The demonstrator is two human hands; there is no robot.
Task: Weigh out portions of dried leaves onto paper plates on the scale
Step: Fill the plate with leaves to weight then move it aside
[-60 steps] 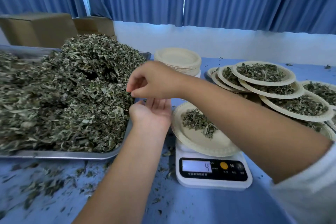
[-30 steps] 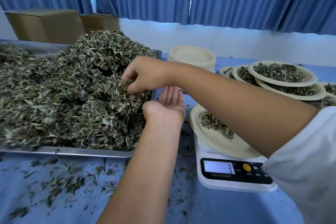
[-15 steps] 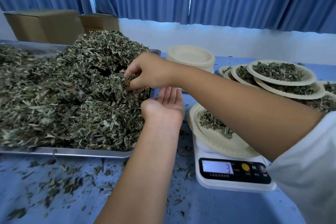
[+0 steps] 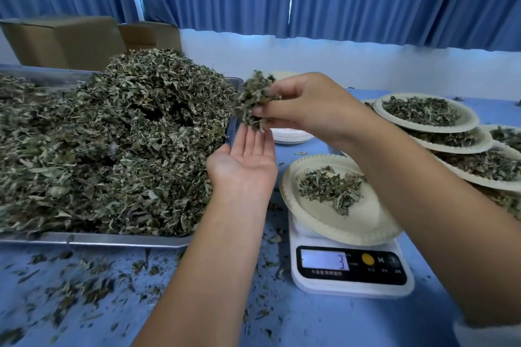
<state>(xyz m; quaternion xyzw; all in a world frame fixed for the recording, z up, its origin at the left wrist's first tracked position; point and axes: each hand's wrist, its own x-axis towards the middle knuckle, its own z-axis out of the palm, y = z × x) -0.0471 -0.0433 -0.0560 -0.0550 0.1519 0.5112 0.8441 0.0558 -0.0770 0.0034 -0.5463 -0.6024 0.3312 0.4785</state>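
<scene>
A big heap of dried leaves (image 4: 112, 144) fills a metal tray (image 4: 95, 239) on the left. My right hand (image 4: 304, 107) pinches a clump of dried leaves (image 4: 252, 100), lifted clear of the heap's right edge. My left hand (image 4: 245, 160) lies flat, palm up, just under that clump and holds nothing. To the right stands a white scale (image 4: 349, 270) whose display reads 3. On it rests a paper plate (image 4: 324, 222) tilted toward me, with a small portion of leaves (image 4: 329, 186).
A stack of bare paper plates (image 4: 290, 135) stands behind my hands. Filled paper plates (image 4: 468, 121) overlap at the right. Cardboard boxes (image 4: 62, 39) sit behind the tray. Leaf crumbs (image 4: 84, 287) litter the blue table in front.
My right hand has pulled a clump of leaves out of the heap and lifted it up and to the right. My left hand stays palm up beneath it.
</scene>
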